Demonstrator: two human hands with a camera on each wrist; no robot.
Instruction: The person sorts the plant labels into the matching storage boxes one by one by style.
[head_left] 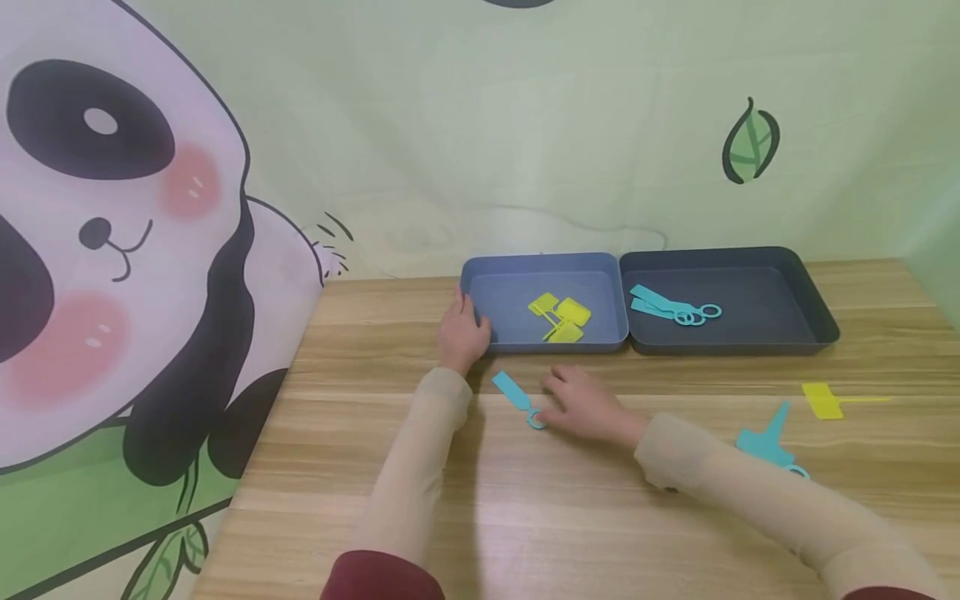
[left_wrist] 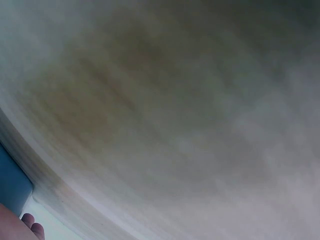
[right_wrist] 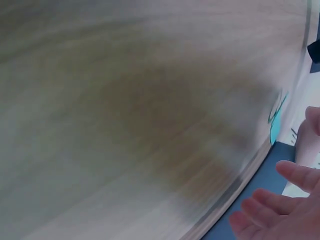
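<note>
My left hand point(head_left: 463, 335) holds the left end of a blue tray point(head_left: 543, 265), thumb by the near corner and fingers along the side wall. In the left wrist view, fingertips point(left_wrist: 34, 224) show just past the tray's blue wall point(left_wrist: 11, 182). Several yellow tags point(head_left: 573, 312) lie in this tray. My right hand point(head_left: 585, 404) is low over the table, its fingers spread in the right wrist view. Its thumb is right at the ring of a turquoise tag point(head_left: 512, 389), which lies before the blue tray.
Adjoining on the right, a dark grey tray point(head_left: 765, 308) holds several turquoise ring-ended tags point(head_left: 660, 303). A turquoise piece point(head_left: 768, 442) lies beside my right sleeve, and a yellow tag point(head_left: 823, 402) lies farther right. A panda-printed cloth point(head_left: 480, 125) hangs behind the wooden table point(head_left: 300, 500).
</note>
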